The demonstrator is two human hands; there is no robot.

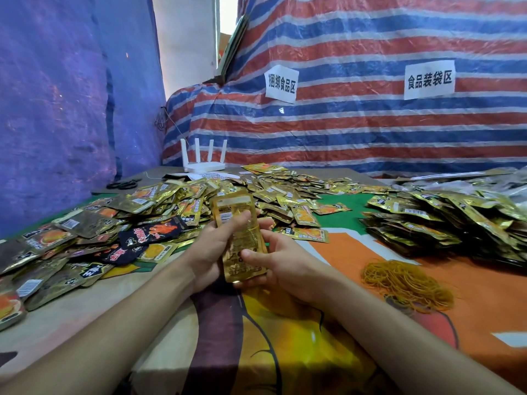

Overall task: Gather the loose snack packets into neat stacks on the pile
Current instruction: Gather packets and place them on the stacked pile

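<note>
Hands meet at centre: left hand [216,246] curls round a gold packet stack [238,223] from 9 o'clock, right hand [285,266] grips it from 3 o'clock, thumb on its face. Loose packets [137,215] sprawl at 10 o'clock — bundled packets [445,223] at 3 o'clock run off frame. Stack's print is blurred.

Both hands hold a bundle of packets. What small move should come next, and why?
Probably carry the bundle rightward onto the stacked pile: both the left hand and right hand grip it, and a rubber band seems already around it.
</note>
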